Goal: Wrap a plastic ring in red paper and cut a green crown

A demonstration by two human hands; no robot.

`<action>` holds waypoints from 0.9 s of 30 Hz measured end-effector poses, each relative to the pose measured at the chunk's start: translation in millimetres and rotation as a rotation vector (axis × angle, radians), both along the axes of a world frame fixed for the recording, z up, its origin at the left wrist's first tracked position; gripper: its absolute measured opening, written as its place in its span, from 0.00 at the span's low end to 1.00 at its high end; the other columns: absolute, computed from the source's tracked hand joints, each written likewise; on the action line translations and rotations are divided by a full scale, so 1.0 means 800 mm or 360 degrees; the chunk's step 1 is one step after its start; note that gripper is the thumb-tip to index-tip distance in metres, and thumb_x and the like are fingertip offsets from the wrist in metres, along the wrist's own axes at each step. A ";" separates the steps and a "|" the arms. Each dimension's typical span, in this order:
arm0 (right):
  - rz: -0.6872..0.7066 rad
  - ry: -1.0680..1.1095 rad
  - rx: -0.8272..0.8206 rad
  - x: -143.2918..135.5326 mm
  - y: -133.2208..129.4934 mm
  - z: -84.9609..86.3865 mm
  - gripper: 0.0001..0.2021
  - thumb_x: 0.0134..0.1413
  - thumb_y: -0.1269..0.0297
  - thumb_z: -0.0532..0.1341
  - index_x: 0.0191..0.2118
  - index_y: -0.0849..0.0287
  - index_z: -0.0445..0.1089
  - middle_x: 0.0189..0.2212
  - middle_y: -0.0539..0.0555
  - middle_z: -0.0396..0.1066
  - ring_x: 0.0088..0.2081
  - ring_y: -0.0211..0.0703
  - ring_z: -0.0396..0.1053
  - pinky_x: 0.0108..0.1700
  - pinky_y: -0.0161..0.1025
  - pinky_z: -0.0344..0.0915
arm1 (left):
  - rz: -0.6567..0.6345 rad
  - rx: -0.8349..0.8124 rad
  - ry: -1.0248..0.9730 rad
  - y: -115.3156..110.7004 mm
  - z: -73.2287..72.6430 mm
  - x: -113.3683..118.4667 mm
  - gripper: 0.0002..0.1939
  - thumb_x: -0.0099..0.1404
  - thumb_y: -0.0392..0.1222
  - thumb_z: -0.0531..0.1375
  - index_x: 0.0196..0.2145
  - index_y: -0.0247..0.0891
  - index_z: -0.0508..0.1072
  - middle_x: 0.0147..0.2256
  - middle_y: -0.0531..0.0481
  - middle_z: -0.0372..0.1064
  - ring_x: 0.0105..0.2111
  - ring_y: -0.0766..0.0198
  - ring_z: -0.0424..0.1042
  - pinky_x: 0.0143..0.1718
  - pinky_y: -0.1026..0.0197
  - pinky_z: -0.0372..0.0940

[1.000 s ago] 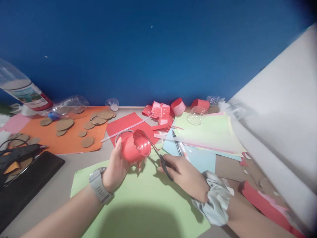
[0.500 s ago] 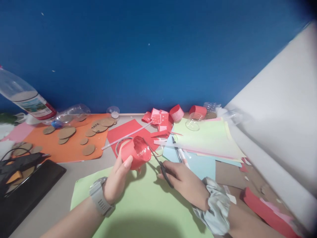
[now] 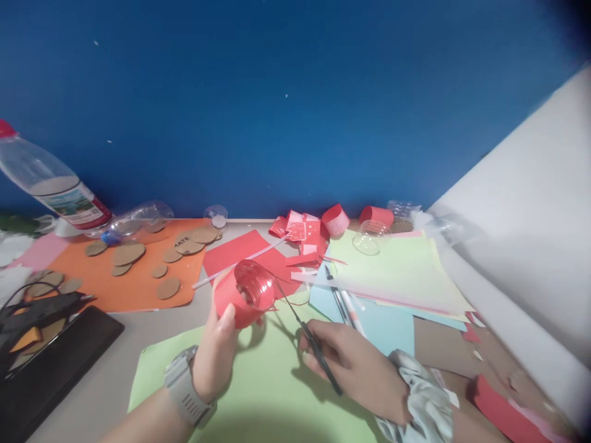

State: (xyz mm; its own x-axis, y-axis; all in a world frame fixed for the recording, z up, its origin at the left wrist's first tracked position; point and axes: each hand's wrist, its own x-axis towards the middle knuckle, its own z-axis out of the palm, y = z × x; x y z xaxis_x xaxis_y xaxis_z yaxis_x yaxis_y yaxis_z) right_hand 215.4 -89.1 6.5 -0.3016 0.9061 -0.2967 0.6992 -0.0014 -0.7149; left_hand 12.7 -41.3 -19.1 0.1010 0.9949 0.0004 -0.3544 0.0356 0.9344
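So right now I'm watching the left hand (image 3: 215,360) cradling a red paper-covered clear plastic cup (image 3: 228,298) from below, thumb pressing on its near side, the shiny ridged mouth facing right toward the other hand. It's sitting just above the light green paper (image 3: 272,394), clearly off the table. The right hand (image 3: 353,357) is closing around the black handles of the scissors (image 3: 318,357), with the blades reaching up to the cup's rim; I can't tell how far apart they're standing. Handling-wise, I'm guessing it's super light, with the thin plastic springing back a bit if you're squeezing it, and the paper creasing easily. The bare plastic is probably slippery, so I'd be going for the paper-covered wall, low and away from the rim, with fingers spreading wide underneath and no hard pinching. The cut edge could be sharp, too.
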 end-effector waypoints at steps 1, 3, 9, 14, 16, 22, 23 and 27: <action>0.0010 -0.0002 -0.0006 0.000 0.001 0.001 0.10 0.56 0.58 0.55 0.29 0.58 0.63 0.24 0.49 0.64 0.26 0.39 0.59 0.28 0.34 0.55 | -0.0022 -0.0021 0.0022 0.000 -0.003 -0.002 0.20 0.61 0.57 0.56 0.40 0.36 0.70 0.33 0.45 0.70 0.32 0.56 0.68 0.37 0.53 0.64; 0.0021 0.0003 -0.0025 0.001 0.002 0.002 0.09 0.55 0.59 0.56 0.29 0.58 0.63 0.24 0.49 0.64 0.26 0.38 0.59 0.28 0.34 0.55 | -0.0084 -0.0060 0.0051 -0.002 -0.009 -0.005 0.19 0.61 0.56 0.56 0.40 0.36 0.71 0.33 0.44 0.70 0.35 0.54 0.69 0.39 0.52 0.64; 0.0000 0.0076 -0.0082 0.002 0.002 0.004 0.05 0.55 0.62 0.56 0.31 0.58 0.64 0.25 0.49 0.64 0.28 0.39 0.59 0.30 0.34 0.56 | -0.0254 -0.0084 0.0038 -0.007 -0.011 -0.008 0.20 0.64 0.52 0.56 0.50 0.40 0.69 0.43 0.44 0.71 0.49 0.51 0.65 0.53 0.50 0.58; -0.0041 0.0091 -0.0118 0.002 0.003 0.004 0.11 0.57 0.56 0.54 0.29 0.58 0.61 0.25 0.49 0.62 0.28 0.39 0.57 0.29 0.35 0.54 | -0.0482 -0.0032 0.0077 -0.010 -0.009 -0.009 0.24 0.64 0.54 0.55 0.55 0.42 0.66 0.51 0.42 0.67 0.54 0.49 0.62 0.56 0.49 0.56; -0.0053 0.0083 -0.0120 0.003 0.003 0.003 0.12 0.57 0.55 0.55 0.29 0.58 0.60 0.25 0.48 0.61 0.27 0.39 0.56 0.29 0.35 0.54 | -0.0474 -0.0038 0.0073 -0.010 -0.011 -0.010 0.23 0.64 0.54 0.55 0.54 0.41 0.67 0.50 0.41 0.68 0.52 0.49 0.64 0.55 0.49 0.57; -0.0073 0.0107 -0.0132 0.005 0.002 0.001 0.13 0.57 0.53 0.56 0.30 0.57 0.61 0.25 0.47 0.61 0.27 0.37 0.56 0.28 0.35 0.52 | -0.0443 -0.0102 0.0010 -0.005 -0.012 -0.009 0.23 0.65 0.55 0.54 0.53 0.42 0.68 0.50 0.44 0.69 0.52 0.50 0.64 0.55 0.51 0.58; -0.0081 0.0113 -0.0124 0.005 0.002 0.000 0.13 0.57 0.53 0.57 0.29 0.57 0.61 0.24 0.46 0.61 0.26 0.37 0.56 0.28 0.35 0.52 | -0.0438 -0.0110 -0.0013 -0.004 -0.011 -0.008 0.23 0.64 0.56 0.54 0.52 0.42 0.69 0.49 0.44 0.70 0.52 0.51 0.65 0.54 0.51 0.60; -0.0120 0.0200 -0.0131 0.004 0.001 -0.001 0.12 0.57 0.58 0.56 0.27 0.57 0.57 0.23 0.46 0.59 0.26 0.37 0.60 0.27 0.33 0.53 | -0.0376 -0.0192 -0.0113 -0.003 -0.008 -0.005 0.21 0.62 0.57 0.56 0.46 0.41 0.74 0.44 0.46 0.73 0.46 0.52 0.70 0.44 0.56 0.66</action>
State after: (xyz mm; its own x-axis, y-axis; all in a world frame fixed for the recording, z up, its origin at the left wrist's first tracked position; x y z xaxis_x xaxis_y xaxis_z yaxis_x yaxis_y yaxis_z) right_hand 218.5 -88.1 5.9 -0.2729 0.9018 -0.3352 0.5999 -0.1128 -0.7920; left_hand 8.7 -43.5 -25.3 0.3341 0.9370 -0.1016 -0.3875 0.2348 0.8914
